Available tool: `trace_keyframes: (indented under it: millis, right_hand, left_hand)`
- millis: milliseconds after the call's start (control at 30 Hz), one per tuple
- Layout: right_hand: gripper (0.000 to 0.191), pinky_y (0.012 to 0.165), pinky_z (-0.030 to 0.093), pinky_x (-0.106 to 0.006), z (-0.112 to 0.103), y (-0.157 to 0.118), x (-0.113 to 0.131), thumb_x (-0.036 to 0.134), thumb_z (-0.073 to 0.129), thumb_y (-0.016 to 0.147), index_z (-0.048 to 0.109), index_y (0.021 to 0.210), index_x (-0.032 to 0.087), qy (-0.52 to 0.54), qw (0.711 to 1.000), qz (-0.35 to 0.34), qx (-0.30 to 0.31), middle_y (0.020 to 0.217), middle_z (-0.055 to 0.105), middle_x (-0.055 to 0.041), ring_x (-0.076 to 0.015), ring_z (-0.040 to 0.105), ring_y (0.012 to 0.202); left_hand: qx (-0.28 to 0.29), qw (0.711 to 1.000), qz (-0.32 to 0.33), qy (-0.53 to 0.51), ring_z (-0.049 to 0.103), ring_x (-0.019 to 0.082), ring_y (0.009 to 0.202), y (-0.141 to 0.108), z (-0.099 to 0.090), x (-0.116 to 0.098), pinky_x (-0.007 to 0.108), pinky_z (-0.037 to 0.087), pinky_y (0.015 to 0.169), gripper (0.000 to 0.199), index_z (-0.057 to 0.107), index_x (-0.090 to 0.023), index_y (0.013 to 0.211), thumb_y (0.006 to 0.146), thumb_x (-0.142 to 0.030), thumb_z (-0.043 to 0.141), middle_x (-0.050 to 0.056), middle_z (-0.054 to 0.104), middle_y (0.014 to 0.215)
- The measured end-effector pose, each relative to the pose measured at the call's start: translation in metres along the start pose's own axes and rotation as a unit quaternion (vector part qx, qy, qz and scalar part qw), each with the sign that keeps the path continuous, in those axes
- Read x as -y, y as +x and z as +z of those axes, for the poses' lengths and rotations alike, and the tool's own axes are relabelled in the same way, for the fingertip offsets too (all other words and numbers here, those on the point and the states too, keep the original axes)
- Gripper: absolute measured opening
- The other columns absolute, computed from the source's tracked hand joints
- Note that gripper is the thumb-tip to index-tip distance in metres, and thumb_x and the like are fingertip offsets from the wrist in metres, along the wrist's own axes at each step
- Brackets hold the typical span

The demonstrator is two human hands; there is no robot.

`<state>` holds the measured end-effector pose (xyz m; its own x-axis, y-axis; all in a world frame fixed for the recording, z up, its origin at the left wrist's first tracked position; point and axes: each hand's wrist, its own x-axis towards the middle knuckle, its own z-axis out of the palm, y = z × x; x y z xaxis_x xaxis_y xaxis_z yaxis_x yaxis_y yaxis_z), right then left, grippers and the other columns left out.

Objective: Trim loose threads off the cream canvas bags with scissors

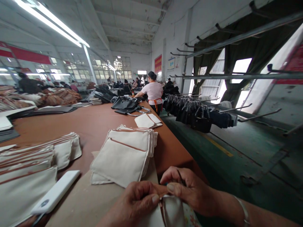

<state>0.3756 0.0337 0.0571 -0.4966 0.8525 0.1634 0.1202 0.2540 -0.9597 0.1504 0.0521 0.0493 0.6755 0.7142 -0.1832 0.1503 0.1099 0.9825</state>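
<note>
I see the left hand (142,198) and the right hand (193,190) both pinching the cream cloth (174,211) at six o'clock, perhaps for keeping its edge steady. From them, the cream stack (121,164) lies at eleven o'clock, probably for easy reach.

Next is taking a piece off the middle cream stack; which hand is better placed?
Probably the left hand: it is nearer the middle cream stack, whereas the right hand is farther and seems to hold a thin dark tool. Both grip a cream piece, though.
</note>
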Motion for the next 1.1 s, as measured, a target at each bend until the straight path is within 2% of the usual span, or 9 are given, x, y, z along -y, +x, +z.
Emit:
trace_keyframes:
  millis: [133, 333, 467, 600, 667, 800, 900, 967, 1100]
  right_hand:
    - [0.037, 0.059, 0.035, -0.02, -0.001, 0.008, 0.001, 0.047, 0.057, 0.094, 0.063, 0.093, 0.01, 0.04, 0.998, 0.041, 0.034, 0.077, 0.054, 0.0, -0.0094, 0.043, 0.067]
    - [0.044, 0.045, 0.022, -0.019, -0.008, 0.015, -0.004, 0.051, 0.071, 0.084, 0.053, 0.07, 0.013, 0.059, 0.986, 0.109, 0.112, 0.061, 0.038, 0.006, -0.0054, 0.028, 0.054]
    - [0.036, 0.048, 0.026, -0.017, -0.009, 0.017, 0.001, 0.04, 0.065, 0.09, 0.057, 0.07, 0.012, 0.056, 0.984, 0.09, 0.145, 0.063, 0.043, 0.0046, -0.0053, 0.032, 0.055]
    - [0.024, 0.051, 0.03, -0.016, -0.002, 0.015, -0.002, 0.029, 0.062, 0.088, 0.058, 0.072, 0.011, 0.009, 0.993, 0.009, 0.12, 0.066, 0.048, 0.0029, -0.0059, 0.037, 0.059]
    - [0.023, 0.048, 0.029, -0.016, 0.001, 0.013, -0.008, 0.029, 0.061, 0.086, 0.056, 0.071, 0.012, -0.005, 0.994, 0.007, 0.108, 0.065, 0.048, 0.0025, -0.0062, 0.038, 0.057]
    - [0.023, 0.048, 0.028, -0.017, 0.004, 0.009, -0.02, 0.032, 0.061, 0.086, 0.058, 0.073, 0.013, -0.027, 0.996, 0.024, 0.084, 0.063, 0.048, 0.0026, -0.0069, 0.037, 0.056]
    - [0.024, 0.049, 0.028, -0.019, 0.004, 0.007, -0.024, 0.032, 0.061, 0.087, 0.059, 0.072, 0.014, -0.044, 0.996, 0.031, 0.072, 0.063, 0.05, 0.0021, -0.0075, 0.039, 0.057]
    - [0.024, 0.048, 0.027, -0.019, 0.005, 0.007, -0.025, 0.031, 0.061, 0.088, 0.059, 0.071, 0.014, -0.055, 0.996, 0.035, 0.064, 0.063, 0.051, 0.0021, -0.0074, 0.04, 0.056]
    - [0.025, 0.051, 0.03, -0.02, 0.009, 0.01, -0.029, 0.031, 0.063, 0.086, 0.057, 0.068, 0.014, -0.073, 0.996, 0.022, 0.052, 0.062, 0.051, 0.0022, -0.0081, 0.042, 0.057]
  left_hand:
    - [-0.01, 0.999, -0.031, 0.03, 0.025, 0.01, 0.059, 0.002, -0.004, 0.007, 0.026, 0.016, 0.052, 0.058, 0.055, -0.014, 0.078, 0.078, -0.071, 0.062, -0.003, 0.038, 0.065]
    - [0.006, 0.997, -0.025, 0.078, 0.027, 0.01, 0.06, 0.002, -0.003, -0.001, 0.027, 0.018, 0.052, 0.056, 0.054, -0.015, 0.076, 0.079, -0.07, 0.06, -0.003, 0.039, 0.065]
    - [-0.011, 0.992, -0.021, 0.125, 0.031, 0.012, 0.063, -0.001, 0.003, -0.015, 0.027, 0.021, 0.054, 0.055, 0.052, -0.017, 0.072, 0.081, -0.071, 0.056, -0.003, 0.039, 0.067]
    - [-0.04, 0.988, 0.0, 0.146, 0.034, 0.014, 0.067, -0.004, 0.008, -0.016, 0.028, 0.023, 0.058, 0.052, 0.051, -0.017, 0.074, 0.084, -0.069, 0.054, -0.001, 0.042, 0.071]
    - [-0.036, 0.992, 0.011, 0.122, 0.033, 0.013, 0.068, -0.004, 0.008, -0.009, 0.028, 0.023, 0.059, 0.05, 0.05, -0.017, 0.074, 0.085, -0.065, 0.056, -0.001, 0.042, 0.072]
    - [-0.009, 0.999, 0.007, -0.036, 0.027, 0.011, 0.062, 0.0, 0.002, 0.016, 0.027, 0.02, 0.056, 0.049, 0.05, -0.017, 0.074, 0.086, -0.064, 0.058, -0.003, 0.038, 0.067]
    - [-0.032, 0.994, -0.003, -0.106, 0.031, 0.012, 0.061, 0.002, -0.005, 0.025, 0.027, 0.022, 0.056, 0.06, 0.056, -0.013, 0.071, 0.093, -0.066, 0.037, 0.0, 0.043, 0.065]
    - [-0.027, 0.995, -0.025, -0.089, 0.031, 0.012, 0.06, 0.002, -0.008, 0.022, 0.026, 0.021, 0.055, 0.063, 0.059, -0.011, 0.074, 0.095, -0.066, 0.034, 0.001, 0.044, 0.065]
    - [0.035, 0.998, -0.052, -0.005, 0.023, 0.009, 0.058, -0.001, -0.003, 0.012, 0.025, 0.014, 0.051, 0.052, 0.052, -0.015, 0.076, 0.084, -0.066, 0.059, -0.004, 0.034, 0.065]
